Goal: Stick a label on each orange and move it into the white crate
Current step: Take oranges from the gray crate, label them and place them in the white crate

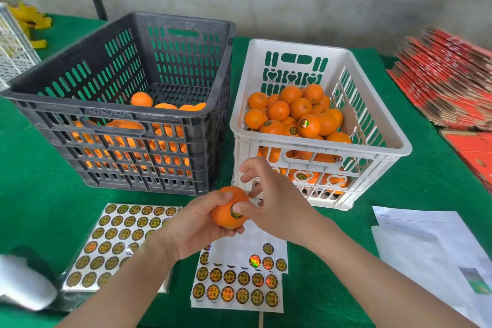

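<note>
My left hand (195, 229) grips an orange (226, 214) above the table, in front of the two crates. My right hand (269, 194) presses a round gold-and-black label (234, 212) onto that orange with its thumb, the other fingers loosely curled. The white crate (372, 104) stands at the right, holding several oranges, some with labels showing. The dark grey crate (53, 93) at the left holds several unlabelled oranges. Label sheets lie below my hands: a partly used one (237, 287) in the middle and a full stack (117, 237) at the left.
The table has a green cloth (32, 181). White papers (431, 247) lie at the right front. Stacked red flat cartons (447, 74) fill the far right. A white wire rack (13, 48) and yellow items sit at the far left; a white blurred object (21, 282) is front left.
</note>
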Action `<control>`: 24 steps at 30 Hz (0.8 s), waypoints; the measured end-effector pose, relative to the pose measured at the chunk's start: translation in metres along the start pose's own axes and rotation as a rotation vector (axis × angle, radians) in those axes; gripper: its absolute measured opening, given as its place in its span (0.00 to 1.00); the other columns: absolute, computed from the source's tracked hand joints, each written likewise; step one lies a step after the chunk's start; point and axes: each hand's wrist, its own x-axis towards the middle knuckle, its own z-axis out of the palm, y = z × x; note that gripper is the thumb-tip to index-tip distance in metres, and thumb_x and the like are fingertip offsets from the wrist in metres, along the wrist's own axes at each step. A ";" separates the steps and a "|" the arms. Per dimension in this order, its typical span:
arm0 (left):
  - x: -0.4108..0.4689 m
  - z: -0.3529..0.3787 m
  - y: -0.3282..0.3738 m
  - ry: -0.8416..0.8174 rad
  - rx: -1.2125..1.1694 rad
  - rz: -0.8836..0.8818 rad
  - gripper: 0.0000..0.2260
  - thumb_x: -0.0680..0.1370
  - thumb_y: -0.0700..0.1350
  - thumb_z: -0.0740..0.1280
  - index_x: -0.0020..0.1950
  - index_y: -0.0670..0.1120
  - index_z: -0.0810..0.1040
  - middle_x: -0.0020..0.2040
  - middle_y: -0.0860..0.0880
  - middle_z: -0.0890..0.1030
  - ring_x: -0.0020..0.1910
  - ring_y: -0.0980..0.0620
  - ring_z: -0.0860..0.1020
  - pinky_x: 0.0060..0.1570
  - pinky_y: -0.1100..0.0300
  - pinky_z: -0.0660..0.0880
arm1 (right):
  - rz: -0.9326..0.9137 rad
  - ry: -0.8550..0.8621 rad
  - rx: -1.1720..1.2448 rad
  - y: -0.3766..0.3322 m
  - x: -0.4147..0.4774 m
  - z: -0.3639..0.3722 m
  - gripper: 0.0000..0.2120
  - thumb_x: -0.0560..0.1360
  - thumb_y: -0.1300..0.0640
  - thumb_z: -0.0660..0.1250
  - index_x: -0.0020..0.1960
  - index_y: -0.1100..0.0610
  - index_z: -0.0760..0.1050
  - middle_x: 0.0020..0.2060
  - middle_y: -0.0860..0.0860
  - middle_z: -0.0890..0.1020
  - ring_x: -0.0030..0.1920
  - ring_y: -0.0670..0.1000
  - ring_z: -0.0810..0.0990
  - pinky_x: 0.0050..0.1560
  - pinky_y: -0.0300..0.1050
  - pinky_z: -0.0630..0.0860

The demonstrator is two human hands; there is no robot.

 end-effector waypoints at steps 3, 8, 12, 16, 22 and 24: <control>0.000 0.009 0.006 0.000 0.042 0.061 0.21 0.70 0.48 0.70 0.60 0.40 0.74 0.47 0.42 0.83 0.38 0.46 0.81 0.34 0.59 0.78 | -0.031 -0.086 0.094 0.002 -0.006 -0.004 0.26 0.74 0.49 0.66 0.67 0.44 0.60 0.60 0.44 0.72 0.55 0.44 0.73 0.52 0.40 0.75; 0.001 0.040 0.038 -0.049 0.281 0.287 0.20 0.73 0.54 0.66 0.58 0.41 0.74 0.46 0.45 0.82 0.44 0.50 0.82 0.40 0.60 0.78 | -0.205 0.185 0.150 -0.004 -0.010 -0.017 0.29 0.68 0.55 0.73 0.66 0.50 0.65 0.59 0.44 0.71 0.57 0.39 0.69 0.55 0.32 0.69; 0.019 0.068 0.077 0.067 0.676 0.615 0.20 0.79 0.57 0.51 0.54 0.47 0.78 0.45 0.53 0.84 0.45 0.56 0.82 0.42 0.65 0.78 | -0.247 0.439 0.193 -0.003 0.006 -0.051 0.27 0.65 0.56 0.73 0.61 0.48 0.66 0.56 0.44 0.72 0.55 0.40 0.70 0.51 0.25 0.66; 0.078 0.073 0.105 0.360 1.140 0.768 0.12 0.82 0.41 0.57 0.63 0.43 0.74 0.57 0.45 0.79 0.54 0.51 0.77 0.55 0.61 0.72 | -0.030 0.452 0.044 0.029 0.053 -0.100 0.28 0.65 0.58 0.74 0.61 0.49 0.68 0.59 0.49 0.70 0.56 0.44 0.67 0.48 0.30 0.64; 0.121 0.066 0.098 0.439 1.594 0.643 0.12 0.81 0.43 0.57 0.61 0.43 0.76 0.57 0.44 0.78 0.54 0.43 0.77 0.52 0.52 0.73 | 0.452 -0.147 -0.600 0.106 0.103 -0.144 0.09 0.70 0.57 0.69 0.48 0.57 0.72 0.42 0.52 0.76 0.51 0.55 0.76 0.33 0.41 0.65; 0.121 0.064 0.098 0.428 1.590 0.667 0.12 0.81 0.43 0.57 0.61 0.44 0.76 0.57 0.44 0.79 0.53 0.44 0.77 0.50 0.53 0.72 | 0.514 -0.383 -0.728 0.125 0.111 -0.141 0.09 0.71 0.59 0.68 0.50 0.59 0.74 0.46 0.53 0.77 0.53 0.56 0.76 0.46 0.44 0.72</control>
